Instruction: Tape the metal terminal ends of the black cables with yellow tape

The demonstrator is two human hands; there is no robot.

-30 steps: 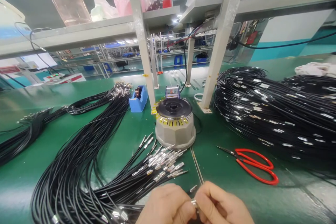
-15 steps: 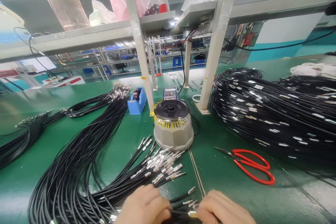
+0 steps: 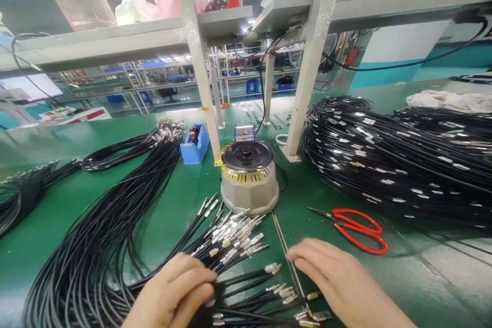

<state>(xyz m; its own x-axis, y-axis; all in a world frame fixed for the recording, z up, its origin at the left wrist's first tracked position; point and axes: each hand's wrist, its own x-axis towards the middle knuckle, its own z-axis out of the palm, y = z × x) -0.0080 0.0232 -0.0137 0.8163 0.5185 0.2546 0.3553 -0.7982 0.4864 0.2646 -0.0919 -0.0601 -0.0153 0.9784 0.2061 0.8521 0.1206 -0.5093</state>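
My left hand (image 3: 175,287) hovers over the black cables, its loosely bent fingers slightly apart with nothing visible in them. To the right, my right hand (image 3: 334,274) has its fingers stretched out and holds nothing. Between both hands lie short bunches of black cables (image 3: 246,300) with silver metal connectors (image 3: 286,292) at their ends. Just beyond is a larger cluster of silver connectors (image 3: 236,238). Their long black cable bundle (image 3: 88,251) curves around to the left. Red-handled scissors (image 3: 359,228) rest on the green table beyond my right hand, blades pointing left.
A round tape dispenser (image 3: 249,179) with a black top stands mid-table, beside a blue tape holder (image 3: 195,144). Large coils of black cable (image 3: 380,164) fill the right side. Shelf posts (image 3: 307,72) rise behind, carrying a shelf (image 3: 126,36) with plastic bags.
My hands have moved apart and let go of the cables between them. The left went left, the right rose slightly and opened. The view has shifted a little.
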